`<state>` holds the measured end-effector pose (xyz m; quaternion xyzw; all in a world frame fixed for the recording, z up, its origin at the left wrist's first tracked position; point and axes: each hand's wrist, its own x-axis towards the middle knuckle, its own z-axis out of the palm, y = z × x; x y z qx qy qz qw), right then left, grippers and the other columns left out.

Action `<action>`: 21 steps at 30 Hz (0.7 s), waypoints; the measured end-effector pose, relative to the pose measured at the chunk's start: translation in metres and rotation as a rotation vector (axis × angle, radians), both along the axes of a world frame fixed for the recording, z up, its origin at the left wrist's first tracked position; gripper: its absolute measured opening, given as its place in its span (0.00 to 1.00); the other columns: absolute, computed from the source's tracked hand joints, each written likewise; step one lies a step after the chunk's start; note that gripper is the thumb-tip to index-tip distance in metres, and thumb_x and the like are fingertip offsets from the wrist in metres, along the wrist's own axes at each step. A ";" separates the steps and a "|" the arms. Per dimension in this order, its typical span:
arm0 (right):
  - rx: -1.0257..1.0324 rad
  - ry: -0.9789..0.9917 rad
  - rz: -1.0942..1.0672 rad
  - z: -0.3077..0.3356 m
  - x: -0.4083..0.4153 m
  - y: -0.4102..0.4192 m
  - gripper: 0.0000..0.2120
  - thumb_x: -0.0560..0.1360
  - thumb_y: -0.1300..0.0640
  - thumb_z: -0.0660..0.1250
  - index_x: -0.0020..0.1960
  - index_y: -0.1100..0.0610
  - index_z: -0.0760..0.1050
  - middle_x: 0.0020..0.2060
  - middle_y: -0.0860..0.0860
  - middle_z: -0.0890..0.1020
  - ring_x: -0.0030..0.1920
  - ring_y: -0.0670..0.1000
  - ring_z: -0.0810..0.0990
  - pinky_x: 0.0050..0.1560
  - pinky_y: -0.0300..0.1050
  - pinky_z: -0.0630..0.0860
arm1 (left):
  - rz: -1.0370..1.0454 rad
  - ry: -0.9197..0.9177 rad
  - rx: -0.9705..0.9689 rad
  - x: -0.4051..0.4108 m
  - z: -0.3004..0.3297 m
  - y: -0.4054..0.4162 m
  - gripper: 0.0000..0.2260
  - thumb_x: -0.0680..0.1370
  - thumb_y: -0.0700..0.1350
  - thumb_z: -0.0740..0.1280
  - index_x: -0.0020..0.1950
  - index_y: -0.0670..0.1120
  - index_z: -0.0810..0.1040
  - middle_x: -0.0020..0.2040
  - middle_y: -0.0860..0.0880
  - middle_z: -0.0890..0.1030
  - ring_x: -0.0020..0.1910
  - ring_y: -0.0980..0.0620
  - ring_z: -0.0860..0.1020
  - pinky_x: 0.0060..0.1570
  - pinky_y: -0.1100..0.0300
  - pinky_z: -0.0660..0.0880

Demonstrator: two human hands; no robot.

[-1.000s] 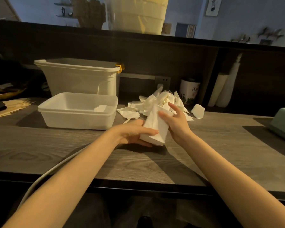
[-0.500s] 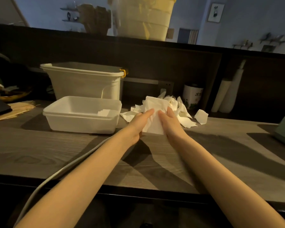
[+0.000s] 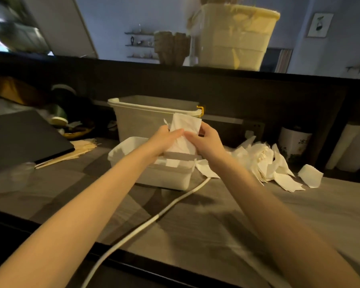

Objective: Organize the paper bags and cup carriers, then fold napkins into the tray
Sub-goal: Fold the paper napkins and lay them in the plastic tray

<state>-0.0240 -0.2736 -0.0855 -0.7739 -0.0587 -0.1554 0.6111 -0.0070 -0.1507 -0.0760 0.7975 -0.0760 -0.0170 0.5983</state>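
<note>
Toward the left edge of the countertop (image 3: 50, 196) lies a dark flat slab (image 3: 25, 138), with a bundle of thin wooden sticks (image 3: 79, 147) just beside its right corner. Further right, near the back edge, a shallow white tray (image 3: 164, 177) sits in front of a taller translucent bin (image 3: 141, 121) with a yellow clip on its rim. One folded napkin piece (image 3: 172, 163) rests inside the tray. Above the tray, the left hand (image 3: 164, 140) and the right hand (image 3: 208, 142) together hold a white napkin (image 3: 185, 129) upright, the fingers of each curled around its lower sides. A white cable (image 3: 154, 221) runs from the tray's front right corner down to the near edge. Right of the tray, a loose pile of napkins (image 3: 260, 161) spreads toward the back right, with a white cup (image 3: 293, 142) behind it.
</note>
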 end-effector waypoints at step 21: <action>0.118 0.204 0.051 -0.032 0.054 -0.001 0.14 0.79 0.64 0.58 0.63 0.59 0.69 0.46 0.54 0.78 0.44 0.50 0.79 0.45 0.39 0.78 | -0.012 0.391 0.342 0.075 -0.032 0.056 0.23 0.80 0.40 0.61 0.73 0.36 0.58 0.56 0.43 0.75 0.59 0.47 0.74 0.62 0.56 0.70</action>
